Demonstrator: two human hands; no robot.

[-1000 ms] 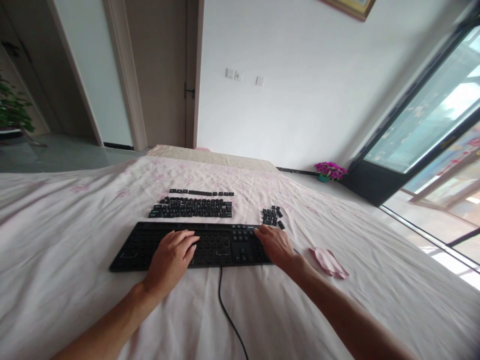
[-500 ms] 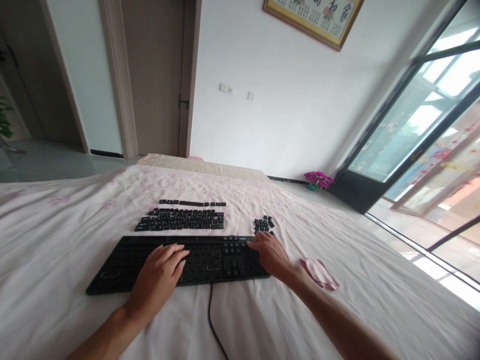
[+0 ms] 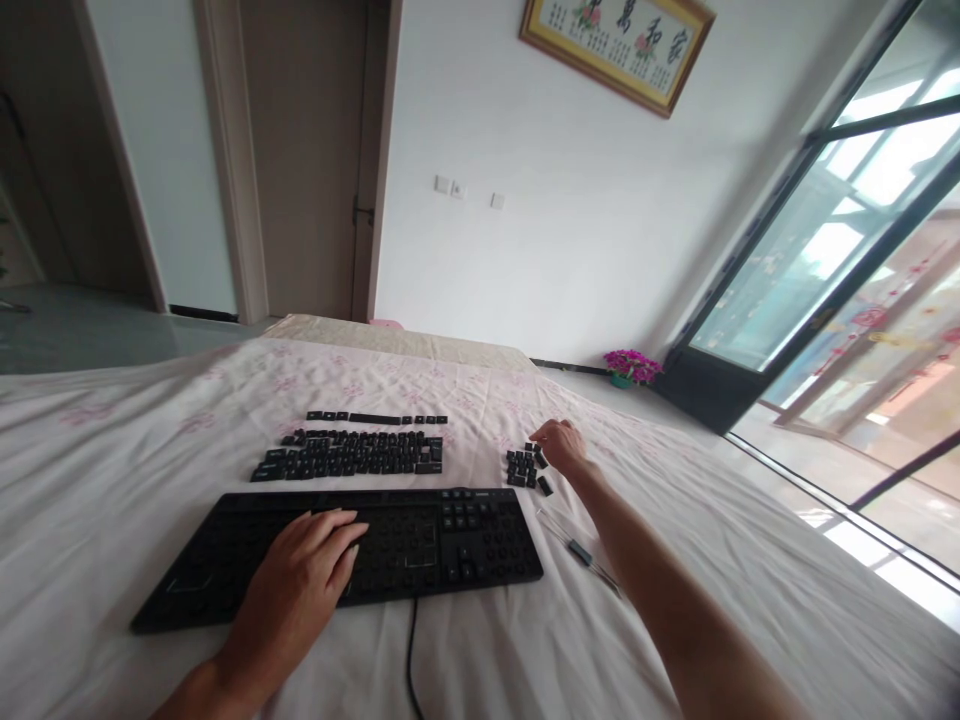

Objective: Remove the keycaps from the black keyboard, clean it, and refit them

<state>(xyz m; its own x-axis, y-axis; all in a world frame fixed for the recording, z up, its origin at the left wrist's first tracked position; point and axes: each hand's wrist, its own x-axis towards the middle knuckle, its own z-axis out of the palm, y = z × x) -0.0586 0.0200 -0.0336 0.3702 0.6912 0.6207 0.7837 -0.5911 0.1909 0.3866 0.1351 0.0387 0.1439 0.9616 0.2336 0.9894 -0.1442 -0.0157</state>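
Observation:
A black keyboard (image 3: 484, 560) lies on the bed, its left and middle area mostly stripped of keycaps. My left hand (image 3: 304, 560) rests flat across it, fingers stretched out over the bare key positions. Just beyond its right end is a small cluster of loose keycaps (image 3: 520, 468). My right hand (image 3: 564, 445) is at the far edge of this cluster, with curled fingers and the fingertips close together beside the farthest caps. Whatever is between those fingertips is hidden. Behind the keyboard, rows of loose keycaps (image 3: 352, 455) are laid out, with a long spacebar (image 3: 375, 419) in the farthest row.
A thin wire tool with a dark grip (image 3: 580, 552) lies right of the keyboard, beside my forearm. The keyboard cable (image 3: 412, 650) runs toward me. Creased floral sheet (image 3: 150, 460) covers the bed. Beyond stand a flower pot (image 3: 631, 367), a door (image 3: 304, 160) and a glass door (image 3: 795, 230).
My right hand has moved from the keyboard's right end to the far side of the small keycap cluster, uncovering the wire tool. The pink cloth is now out of sight. My left hand stays on the keyboard.

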